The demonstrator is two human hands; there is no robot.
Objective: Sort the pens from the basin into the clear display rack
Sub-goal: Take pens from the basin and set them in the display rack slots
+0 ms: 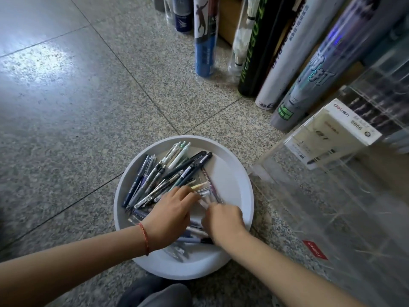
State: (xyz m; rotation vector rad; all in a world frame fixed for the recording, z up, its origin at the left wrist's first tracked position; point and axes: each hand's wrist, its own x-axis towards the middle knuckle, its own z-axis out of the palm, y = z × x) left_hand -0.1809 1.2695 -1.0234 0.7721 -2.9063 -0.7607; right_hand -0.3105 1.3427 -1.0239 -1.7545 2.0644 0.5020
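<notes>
Speckled stone floor (88, 129), with tall tubes (287, 63) leaning along the back. The white basin (234, 173) sits just beside the clear display rack (321, 196), probably to keep transfers short. The pens (163, 173) lie heaped in the basin. The left hand (172, 216) reaches in with fingertips (188, 192) on pale pens, and the right hand (224, 220) is curled alongside. Grip: cannot tell for either hand, as the pads are hidden. Likely singling out one kind of pen.
</notes>
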